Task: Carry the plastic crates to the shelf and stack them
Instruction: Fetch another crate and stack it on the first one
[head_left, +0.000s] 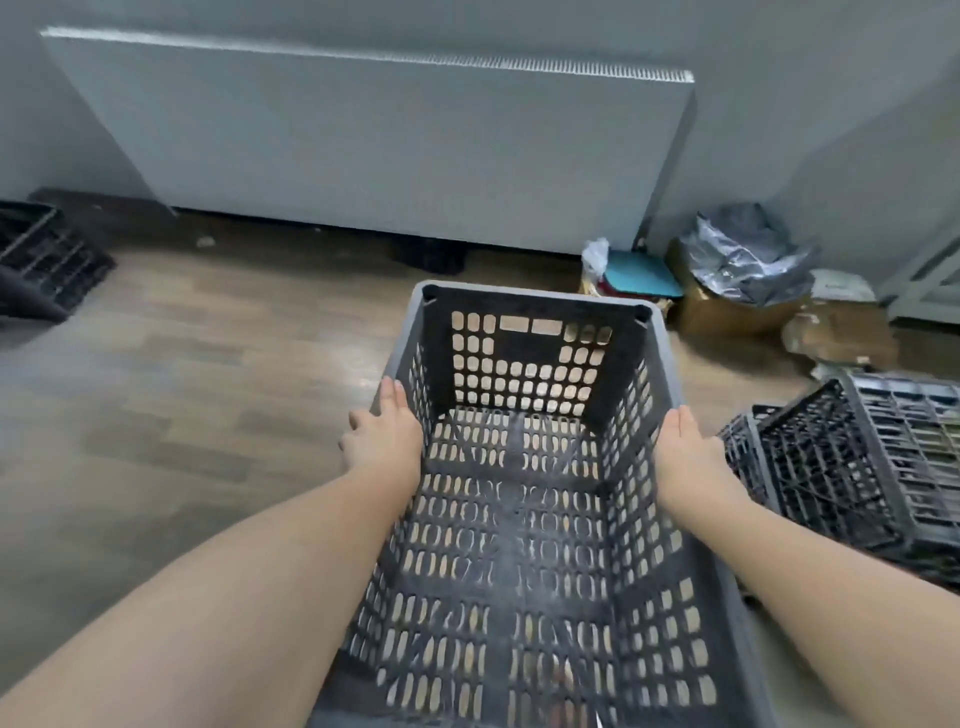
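Step in hand looked like the carry: one grey perforated crate (524, 467) was held out in front of the person, open side up, with the floor (182, 364) visible through its slots. It read as lifted rather than resting, though I couldn't be sure.

The left hand (384, 431) lay along the outside of the crate's left rim, fingers fairly straight and pressed flat against the wall, thumb out to the side. The right hand (680, 447) did the same on the right rim, palm in. So both hands were flat and clamping from the sides, not curled round anything (a squeeze hold, no handle grip).

More dark crates (852, 462) sat stacked or tipped on the floor just right of the held one; another dark crate (41, 254) sat far left. A white radiator (363, 140) was ahead, with cardboard boxes and a bag (748, 280) in the right corner.

No shelf in view. The next move called for turning to find it, keeping inward pressure even, since a flat-palm hold could slip.
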